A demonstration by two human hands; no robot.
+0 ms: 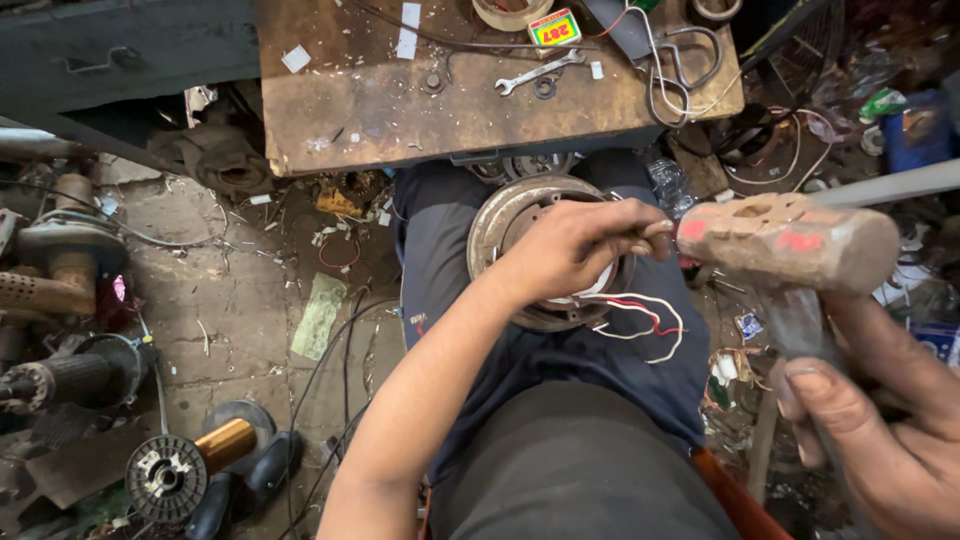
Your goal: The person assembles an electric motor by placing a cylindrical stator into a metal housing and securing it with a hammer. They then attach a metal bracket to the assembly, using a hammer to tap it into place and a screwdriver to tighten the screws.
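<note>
My left hand (575, 245) rests on a round metal motor part (520, 215) that lies on my lap. My fingers are pinched together around a thin rod (655, 232) that pokes out toward the hammer. My right hand (880, 440) is wrapped tight around the handle of a worn hammer (790, 240), and its head hangs just beside the rod. Red and white wires (645, 320) curl out from the part's lower edge. A wrench (540, 72) lies near the far edge of the wooden bench (380, 100).
</note>
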